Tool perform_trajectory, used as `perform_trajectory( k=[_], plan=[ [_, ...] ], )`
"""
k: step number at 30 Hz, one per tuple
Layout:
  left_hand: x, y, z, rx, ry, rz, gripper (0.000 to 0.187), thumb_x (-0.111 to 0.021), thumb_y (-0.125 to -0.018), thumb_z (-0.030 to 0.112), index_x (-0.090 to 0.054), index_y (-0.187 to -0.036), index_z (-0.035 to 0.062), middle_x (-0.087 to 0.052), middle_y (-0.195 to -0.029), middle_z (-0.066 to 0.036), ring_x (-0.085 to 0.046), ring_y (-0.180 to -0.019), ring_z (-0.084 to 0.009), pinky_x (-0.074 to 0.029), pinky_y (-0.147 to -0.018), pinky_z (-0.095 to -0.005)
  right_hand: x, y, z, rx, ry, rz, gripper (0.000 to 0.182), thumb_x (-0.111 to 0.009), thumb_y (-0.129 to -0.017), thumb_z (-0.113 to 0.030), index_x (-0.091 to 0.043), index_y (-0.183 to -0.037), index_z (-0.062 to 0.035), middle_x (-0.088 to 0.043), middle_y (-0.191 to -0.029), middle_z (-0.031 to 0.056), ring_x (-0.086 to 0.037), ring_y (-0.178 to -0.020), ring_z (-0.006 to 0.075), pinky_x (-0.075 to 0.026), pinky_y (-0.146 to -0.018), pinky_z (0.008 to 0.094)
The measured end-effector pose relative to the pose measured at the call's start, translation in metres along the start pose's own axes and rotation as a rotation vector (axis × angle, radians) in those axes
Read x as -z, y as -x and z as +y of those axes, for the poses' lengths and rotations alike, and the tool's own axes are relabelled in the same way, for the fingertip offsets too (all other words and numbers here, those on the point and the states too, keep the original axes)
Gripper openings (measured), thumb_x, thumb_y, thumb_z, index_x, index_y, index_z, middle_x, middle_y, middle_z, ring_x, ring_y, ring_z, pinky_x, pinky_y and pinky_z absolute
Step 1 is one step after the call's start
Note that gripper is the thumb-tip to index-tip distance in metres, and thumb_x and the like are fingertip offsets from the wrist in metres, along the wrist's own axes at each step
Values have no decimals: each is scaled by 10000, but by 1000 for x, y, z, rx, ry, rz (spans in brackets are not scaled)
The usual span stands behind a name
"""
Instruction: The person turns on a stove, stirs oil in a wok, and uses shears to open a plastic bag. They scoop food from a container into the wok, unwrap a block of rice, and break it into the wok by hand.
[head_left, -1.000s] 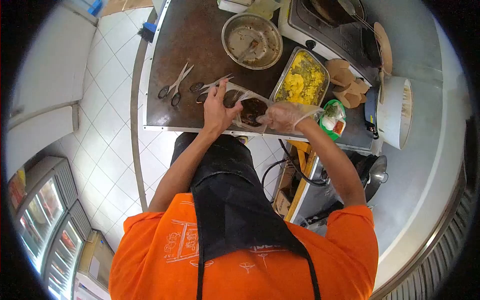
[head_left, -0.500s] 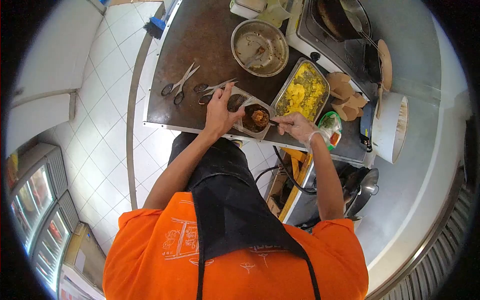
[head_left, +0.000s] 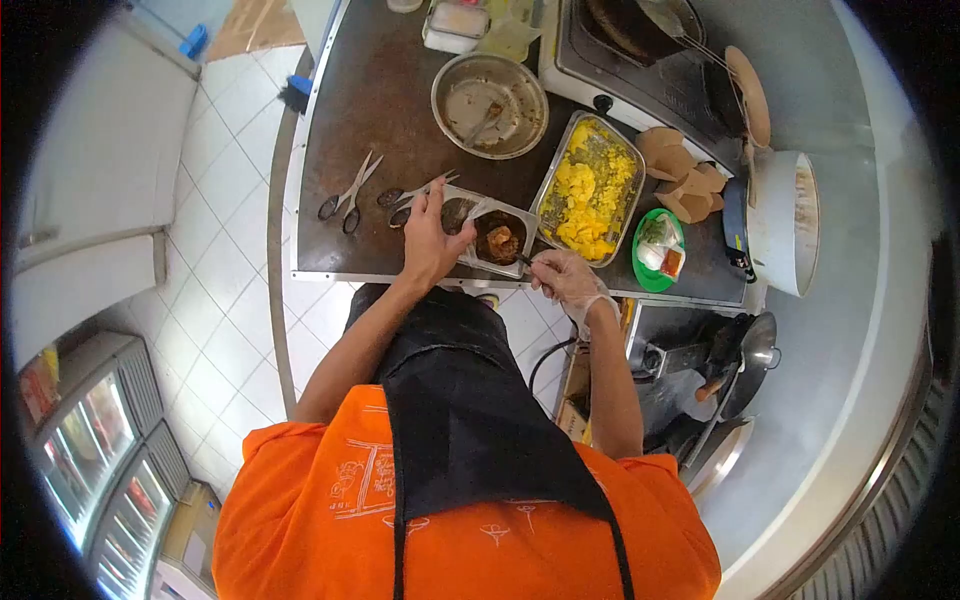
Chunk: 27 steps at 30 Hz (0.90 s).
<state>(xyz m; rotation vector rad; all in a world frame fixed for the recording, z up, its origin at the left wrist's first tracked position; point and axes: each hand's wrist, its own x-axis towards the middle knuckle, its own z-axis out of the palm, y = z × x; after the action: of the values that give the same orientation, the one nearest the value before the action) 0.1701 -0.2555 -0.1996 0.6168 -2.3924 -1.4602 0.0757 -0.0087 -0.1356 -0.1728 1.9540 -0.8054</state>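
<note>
A metal container with two sections (head_left: 527, 222) lies at the front edge of the counter. Clear plastic film (head_left: 478, 210) is bunched back between its sections. The right section holds dark brown sauce with a chunky brown scoop (head_left: 501, 243) in it. My left hand (head_left: 434, 238) grips the container's left side, fingers stretched along it and thumb by the film. My right hand (head_left: 568, 283), in a clear plastic glove, is closed around the dark handle of a spoon (head_left: 524, 260). The spoon's bowl is within the sauce section, under the brown food.
Two pairs of scissors (head_left: 352, 192) lie at left, one partly behind the container. Beyond are a steel bowl (head_left: 540, 112) with residue and a tray of yellow food (head_left: 590, 190). A green plate (head_left: 650, 278), brown paper boxes (head_left: 690, 195) and a stove (head_left: 580, 75) stand to the right.
The view has shifted, so the counter's things sit further left. My right hand has lowered the spoon and its brown food deeper into the sauce section. My left hand stays at the container.
</note>
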Motion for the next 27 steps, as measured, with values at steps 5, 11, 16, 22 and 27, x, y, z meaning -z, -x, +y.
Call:
perform_trajectory(
  k=[5, 11, 16, 22, 27],
  plan=[
    [-2, 3, 0, -43, -50, -4, 791, -757, -775, 201, -402, -1449, -12, -555, -1099, -265, -602, -984, -439, -508, -863, -461, -21, 6, -19, 293, 905, 378, 188, -538, -944, -169, -682, -957, -49, -718, -911, 127, -683, -794, 311, -541, -751, 444],
    [2, 4, 5, -54, -50, -26, 784, -760, -774, 201, -409, -1441, -16, -552, -1136, -261, -602, -1005, -439, -510, -877, -457, -40, 9, -63, 411, 982, 516, 165, -564, -875, -139, -702, -880, -49, -708, -935, 187, -702, -919, 353, -545, -791, 490],
    [-5, 4, -4, -72, -59, 17, 781, -770, -763, 205, -424, -1428, -12, -552, -1147, -255, -600, -1019, -433, -511, -884, -455, -36, -31, -58, 307, 1229, 309, 199, -574, -865, -126, -743, -899, -27, -726, -957, 204, -718, -948, 348, -562, -800, 455],
    [-3, 4, 1, -9, -38, 1, 785, -775, -751, 210, -429, -1427, 6, -558, -1125, -244, -601, -1020, -427, -508, -880, -456, -18, -46, -85, 400, 1190, 56, 243, -567, -859, -135, -741, -951, 8, -727, -1027, 215, -708, -992, 366, -549, -854, 472],
    [-4, 5, -1, -9, -3, 24, 796, -764, -749, 210, -415, -1432, -4, -555, -1118, -255, -597, -1011, -441, -509, -878, -467, -26, -59, -74, 435, 1214, 136, 214, -575, -834, -145, -723, -857, 8, -712, -912, 230, -709, -901, 387, -556, -789, 484]
  ],
)
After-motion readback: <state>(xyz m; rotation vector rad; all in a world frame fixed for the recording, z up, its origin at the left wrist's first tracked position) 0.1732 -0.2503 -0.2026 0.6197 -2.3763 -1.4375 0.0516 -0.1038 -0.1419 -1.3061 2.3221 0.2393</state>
